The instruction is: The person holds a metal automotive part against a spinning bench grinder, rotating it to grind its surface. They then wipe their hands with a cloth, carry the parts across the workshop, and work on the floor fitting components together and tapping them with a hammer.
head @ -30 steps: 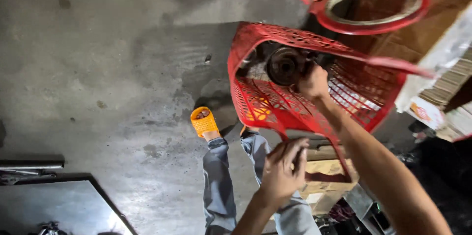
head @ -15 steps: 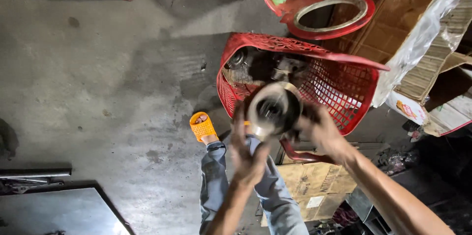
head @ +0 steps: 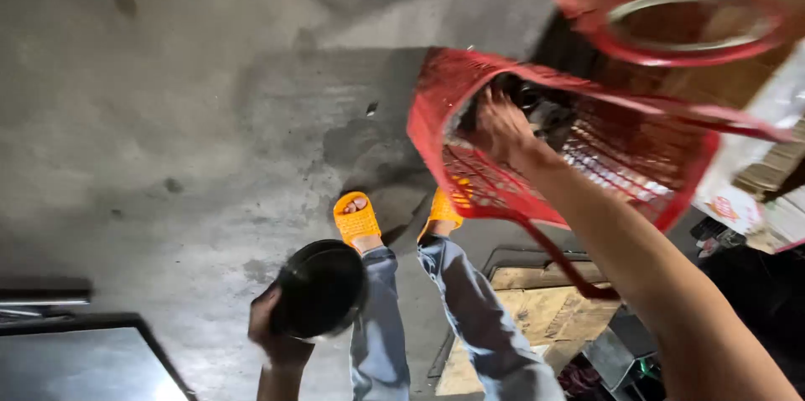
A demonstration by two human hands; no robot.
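Note:
My left hand point(head: 272, 335) holds a round dark metal part point(head: 319, 289), like a bowl-shaped housing, low at the left beside my knee. My right hand point(head: 500, 128) reaches into the red plastic mesh basket point(head: 470, 191), among dark metal parts point(head: 545, 111) lying inside; whether its fingers grip anything is hidden by blur. My legs in blue jeans and my orange sandals point(head: 356, 221) stand on the concrete floor below the basket.
A second red basket point(head: 671, 40) with a round metal ring and something green sits above the first. Cardboard boxes point(head: 537, 317) lie at my right foot. A dark metal plate point(head: 75, 359) lies at the lower left. The grey concrete floor point(head: 168, 116) spreads to the left.
The round dark part was lifted out of the red basket with both hands, then carried down to the left by my left hand alone. My right hand has gone back into the basket.

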